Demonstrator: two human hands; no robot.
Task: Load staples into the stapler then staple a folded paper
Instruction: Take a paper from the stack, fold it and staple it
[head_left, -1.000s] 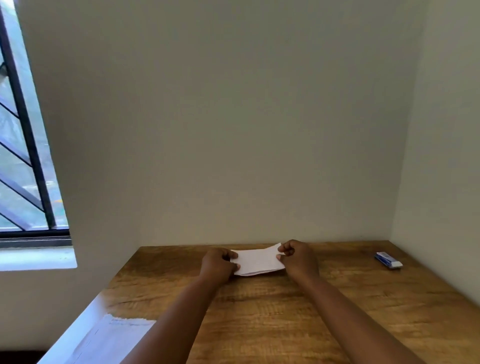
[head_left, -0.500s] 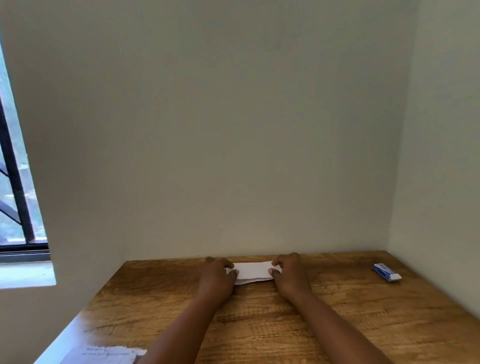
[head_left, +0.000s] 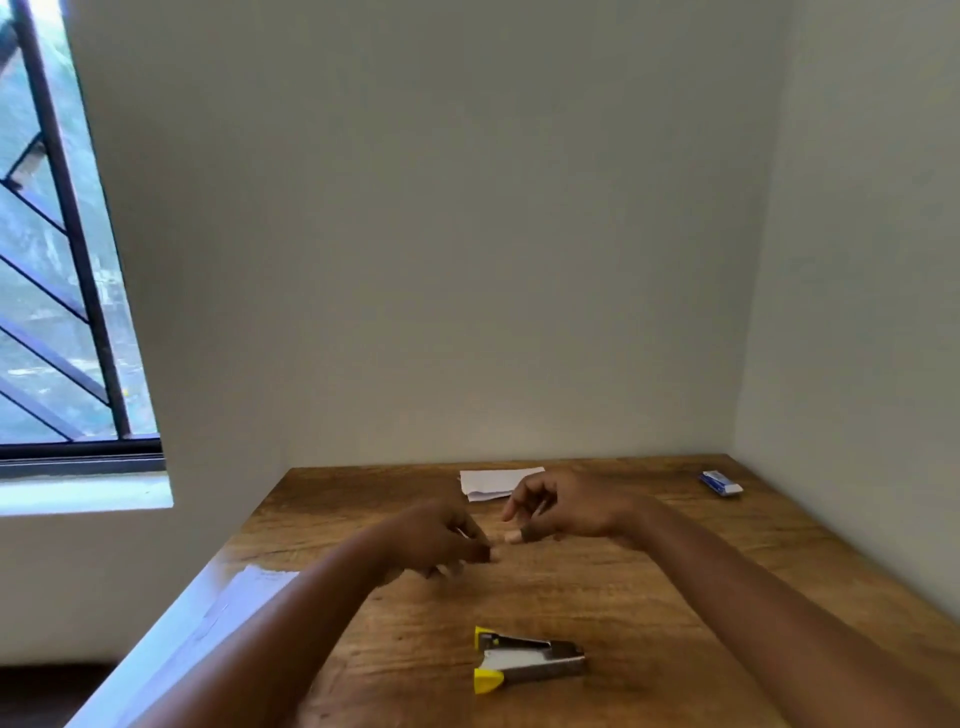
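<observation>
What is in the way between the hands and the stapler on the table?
Nothing visible. The stapler lies on bare wood near the table's front edge, closer to the person than both the left hand and the right hand. The folded paper lies beyond the hands, by the wall.

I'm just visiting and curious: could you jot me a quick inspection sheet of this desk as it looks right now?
Surface: wooden table, set in a wall corner.
Job's things: stapler with yellow tips lying near the front; folded paper lying at the back; small blue box far right, contents not readable.
Clutter: loose white sheet at the table's left edge.
Hands: left hand and right hand over mid-table, fingers curled, nothing visibly held.
Cables: nothing seen.
Surroundings: plain walls; barred window at left.
</observation>
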